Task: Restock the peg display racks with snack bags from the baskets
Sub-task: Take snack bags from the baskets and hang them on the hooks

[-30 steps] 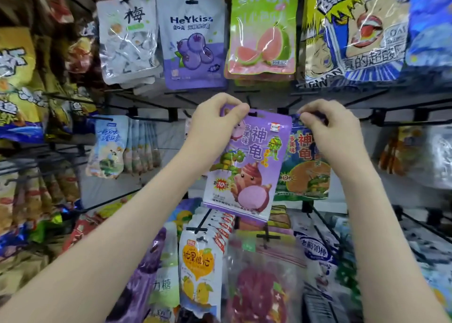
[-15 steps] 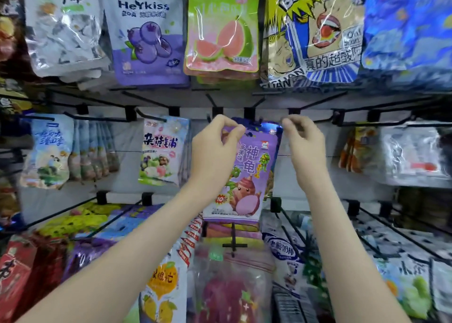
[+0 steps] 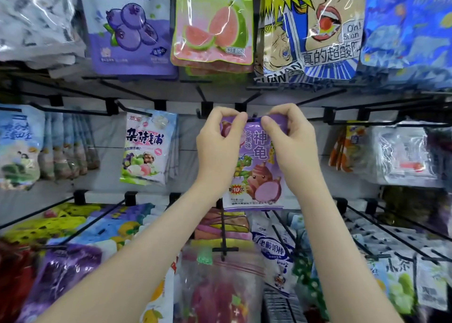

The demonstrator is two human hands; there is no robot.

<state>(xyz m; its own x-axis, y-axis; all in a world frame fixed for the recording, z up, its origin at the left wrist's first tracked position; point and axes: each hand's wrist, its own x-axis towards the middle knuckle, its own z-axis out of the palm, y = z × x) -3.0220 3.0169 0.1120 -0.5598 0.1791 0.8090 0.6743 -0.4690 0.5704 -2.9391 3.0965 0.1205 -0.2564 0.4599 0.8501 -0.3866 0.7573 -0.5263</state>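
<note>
Purple snack bag (image 3: pixel 255 176) at the peg rack (image 3: pixel 329 117)
Left hand (image 3: pixel 217 149) and right hand (image 3: pixel 293 149) — both grips pinch its top edge, apparently at a peg.

- The purple snack bag (image 3: pixel 258 173) at the centre carries "多美味" in small characters and "神龟" in large white ones down its face. A starburst badge toward its 7 o'clock corner says "新10代". The print along its bottom edge is too small to read.
- The blueberry bag (image 3: pixel 129 29) at 11 o'clock has "HeYkiss" across the top and a round badge reading "添加VC" at its 4 o'clock.
- The comic-art bag (image 3: pixel 315 24) at 1 o'clock shows "真的超酸" on a white band.
- The white-and-blue bag (image 3: pixel 271 251) at 5 o'clock reads "老酸奶棒".
- The pale fruit bag (image 3: pixel 146 149) at 9 o'clock has bold black characters beginning with "杂"; the rest is unclear.
</note>
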